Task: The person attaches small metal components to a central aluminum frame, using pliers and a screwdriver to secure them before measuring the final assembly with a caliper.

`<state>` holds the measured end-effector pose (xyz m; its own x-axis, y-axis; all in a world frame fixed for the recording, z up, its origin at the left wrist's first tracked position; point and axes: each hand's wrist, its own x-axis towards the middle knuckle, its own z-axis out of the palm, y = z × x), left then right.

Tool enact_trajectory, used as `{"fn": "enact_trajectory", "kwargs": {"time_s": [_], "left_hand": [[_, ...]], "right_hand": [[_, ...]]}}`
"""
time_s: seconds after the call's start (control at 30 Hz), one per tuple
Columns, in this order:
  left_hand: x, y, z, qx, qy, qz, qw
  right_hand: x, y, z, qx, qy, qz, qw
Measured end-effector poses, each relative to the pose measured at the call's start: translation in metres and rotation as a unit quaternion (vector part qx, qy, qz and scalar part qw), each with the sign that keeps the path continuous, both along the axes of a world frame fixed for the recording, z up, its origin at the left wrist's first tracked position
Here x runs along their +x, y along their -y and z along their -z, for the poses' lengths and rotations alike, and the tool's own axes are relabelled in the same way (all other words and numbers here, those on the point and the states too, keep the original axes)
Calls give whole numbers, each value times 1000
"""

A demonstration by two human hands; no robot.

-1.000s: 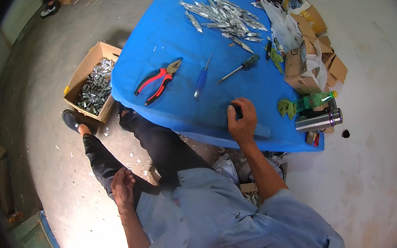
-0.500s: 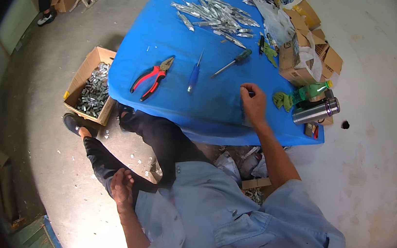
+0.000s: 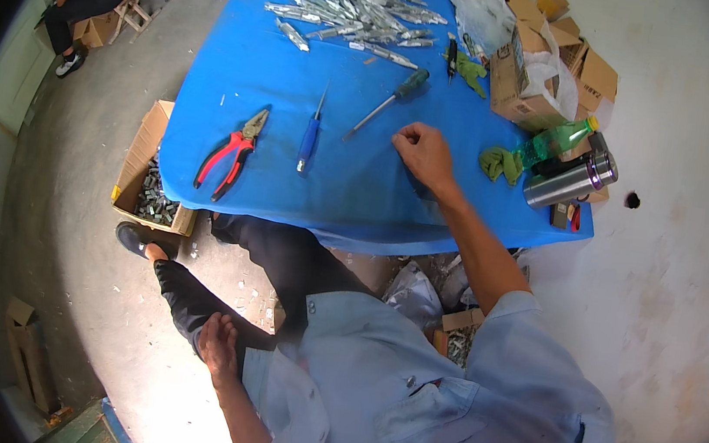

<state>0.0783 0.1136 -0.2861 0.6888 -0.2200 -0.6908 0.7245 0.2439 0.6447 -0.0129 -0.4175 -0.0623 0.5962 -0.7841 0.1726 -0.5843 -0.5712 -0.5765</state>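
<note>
Right hand point(image 3: 423, 152) is resting curled on the blue table point(image 3: 358, 187), holding nothing I can see, just beside the green-handled screwdriver point(image 3: 385, 103). Stiff, light; grab its fat handle. Left hand point(image 3: 218, 348) is sitting open on the knee.

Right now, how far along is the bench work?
Done: a pile of silvery metal pieces lies at the far side of the blue-covered table. In hand: nothing; the right hand rests loosely closed on the cloth near the green-handled screwdriver, and the left hand sits on the knee. Left: an open cardboard box of metal parts waits on the floor.
</note>
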Motion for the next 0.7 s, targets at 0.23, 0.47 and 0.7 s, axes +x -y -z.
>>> {"fn": "enact_trajectory", "kwargs": {"time_s": [0.23, 0.47, 0.7], "left_hand": [[5, -1, 7, 41, 18, 44, 998], [2, -3, 12, 41, 27, 41, 998], [5, 6, 8, 70, 22, 62, 995]], "right_hand": [[-2, 19, -7, 41, -26, -54, 997], [-33, 1, -17, 98, 65, -75, 990], [-75, -34, -37, 88, 14, -102, 991]]}}
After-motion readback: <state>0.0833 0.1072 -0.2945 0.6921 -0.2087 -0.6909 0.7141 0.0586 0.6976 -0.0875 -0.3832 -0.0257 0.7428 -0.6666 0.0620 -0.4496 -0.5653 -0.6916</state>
